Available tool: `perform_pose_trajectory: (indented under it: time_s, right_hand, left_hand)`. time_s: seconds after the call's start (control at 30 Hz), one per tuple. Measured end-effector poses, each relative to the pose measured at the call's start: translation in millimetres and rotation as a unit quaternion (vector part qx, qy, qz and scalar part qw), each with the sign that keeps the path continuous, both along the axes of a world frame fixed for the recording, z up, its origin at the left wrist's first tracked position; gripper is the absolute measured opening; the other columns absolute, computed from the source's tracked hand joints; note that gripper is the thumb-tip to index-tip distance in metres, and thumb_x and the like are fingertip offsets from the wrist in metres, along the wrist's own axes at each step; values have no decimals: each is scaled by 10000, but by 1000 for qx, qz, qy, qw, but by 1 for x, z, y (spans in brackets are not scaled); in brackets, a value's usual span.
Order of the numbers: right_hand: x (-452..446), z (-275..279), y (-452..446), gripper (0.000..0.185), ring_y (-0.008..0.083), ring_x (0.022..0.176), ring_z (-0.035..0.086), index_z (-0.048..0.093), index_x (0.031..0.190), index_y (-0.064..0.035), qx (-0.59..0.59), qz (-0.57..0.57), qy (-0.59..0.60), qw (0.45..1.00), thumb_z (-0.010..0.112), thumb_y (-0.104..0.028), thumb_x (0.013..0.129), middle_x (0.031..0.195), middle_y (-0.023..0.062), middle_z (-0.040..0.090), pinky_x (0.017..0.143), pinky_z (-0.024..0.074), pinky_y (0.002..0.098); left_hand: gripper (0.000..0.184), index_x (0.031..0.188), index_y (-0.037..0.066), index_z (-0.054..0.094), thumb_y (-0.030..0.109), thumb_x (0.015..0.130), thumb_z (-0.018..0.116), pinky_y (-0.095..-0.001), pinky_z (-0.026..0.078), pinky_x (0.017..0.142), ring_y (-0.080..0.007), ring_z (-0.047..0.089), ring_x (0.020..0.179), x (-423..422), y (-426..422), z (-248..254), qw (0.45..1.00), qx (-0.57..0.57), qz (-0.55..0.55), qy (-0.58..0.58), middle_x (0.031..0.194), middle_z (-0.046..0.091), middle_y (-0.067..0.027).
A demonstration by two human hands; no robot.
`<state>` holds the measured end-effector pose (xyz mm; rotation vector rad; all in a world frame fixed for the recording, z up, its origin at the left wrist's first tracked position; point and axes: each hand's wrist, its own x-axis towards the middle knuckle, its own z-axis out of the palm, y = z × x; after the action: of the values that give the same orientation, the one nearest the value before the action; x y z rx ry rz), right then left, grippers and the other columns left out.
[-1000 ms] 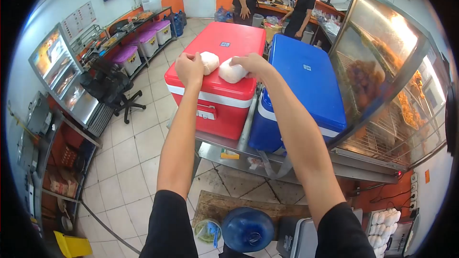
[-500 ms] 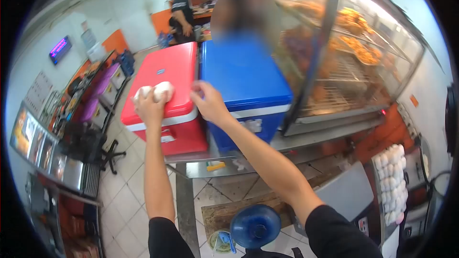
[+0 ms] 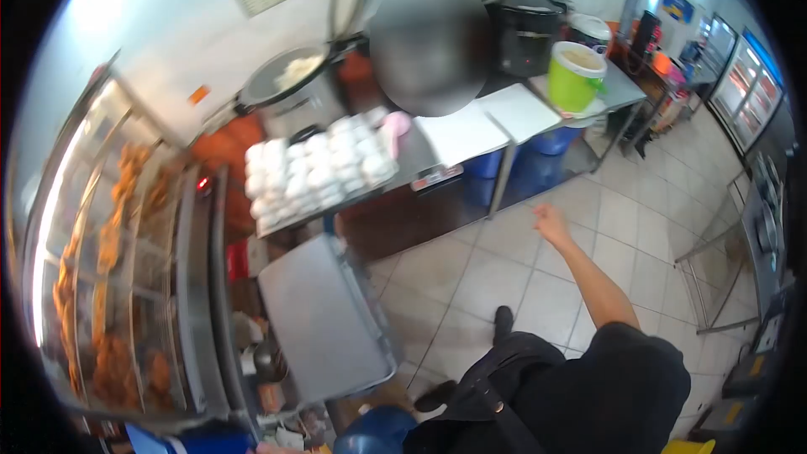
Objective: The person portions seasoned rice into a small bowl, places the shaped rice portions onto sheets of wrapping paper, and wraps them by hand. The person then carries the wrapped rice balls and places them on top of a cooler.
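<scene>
My right hand is held out over the tiled floor, fingers loosely curled with nothing visible in them. It touches nothing. Only a sliver of my left hand shows at the bottom edge, beside the blue cooler; its fingers are hidden. To the front left, a table holds many white wrapped bundles packed in rows. A pink scoop-like item lies at their right end, close to white sheets.
A glass food warmer with fried food stands left, near a grey slanted lid. Behind the bundles is a large pot of white food. A green bucket stands on the steel table. A metal rack is at right.
My view has swung right, from the red and blue coolers to the table of bundles. My left hand, earlier on white bundles atop the red cooler, is now almost out of view.
</scene>
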<state>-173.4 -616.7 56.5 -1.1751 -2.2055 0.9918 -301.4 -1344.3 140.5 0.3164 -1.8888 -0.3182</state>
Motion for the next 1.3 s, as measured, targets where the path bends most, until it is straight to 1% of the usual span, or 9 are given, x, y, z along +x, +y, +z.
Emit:
perform_pose_trajectory:
  time_s: [0.07,0.13,0.2,0.27,0.43,0.7,0.83,1.17,1.3]
  right_hand:
    - [71,-11,57,206,181,627,626,671,925,-32,-82,-77,-39,993,538,-190,913,697,108,658,581,493,339]
    - [150,-103,108,274,171,638,643,677,930,-45,-192,-65,-10,979,556,-290,920,718,105,676,573,491,327]
    - [171,-58,99,285,176,653,657,679,937,-40,-296,-78,-65,950,586,-309,914,727,95,681,584,494,309]
    - [186,-46,103,289,180,679,659,670,974,-35,-375,-118,-50,918,603,-310,912,763,78,688,597,496,311]
    - [176,-5,197,351,131,824,611,636,1077,-44,-415,-150,25,897,606,-357,921,947,35,669,684,480,288]
    - [47,190,493,357,101,818,585,642,1140,-28,-101,-33,185,977,569,-332,968,918,26,682,696,456,260]
    - [-29,196,606,269,215,848,668,671,1129,-45,46,65,-16,997,581,-164,905,907,117,709,765,500,327]
    - [-139,75,691,112,256,839,686,707,861,-113,327,558,-424,634,620,-142,795,872,92,696,734,548,376]
    - [-117,99,698,239,303,915,657,640,1025,-58,334,529,-333,705,638,-125,796,965,137,655,763,542,369]
  left_hand:
    - [400,1235,-43,548,185,917,631,-386,544,792,-285,621,1001,-38,147,-68,918,289,-259,-86,1182,582,-221]
    - [456,1311,-17,490,144,910,634,-392,515,877,-295,590,1063,-43,310,-42,872,301,-331,-200,1303,513,-191]
    - [454,1319,-12,493,153,919,631,-365,495,909,-276,575,1101,-64,422,-9,711,475,-415,-311,1330,510,-165]
    - [451,1316,-22,501,153,923,636,-324,497,877,-245,583,1090,-99,494,-8,774,276,-511,-253,1332,517,-160]
    - [318,1195,-43,597,100,915,643,-292,508,810,-172,613,986,-134,639,-3,703,275,-574,-319,1136,641,-123]
    - [166,816,-19,683,104,766,783,-298,522,705,-182,657,813,-161,834,-32,713,151,-582,-360,889,701,-113]
    - [148,863,-21,682,104,817,747,-309,538,711,-179,660,795,-184,938,-11,671,224,-590,-390,875,697,-109]
    - [155,920,2,701,46,773,724,-342,514,787,-276,611,908,-127,1201,112,511,-144,-793,-299,964,683,-117]
    - [72,835,17,694,56,781,666,-364,497,814,-285,576,918,-111,1260,115,487,-298,-752,-329,915,670,-88]
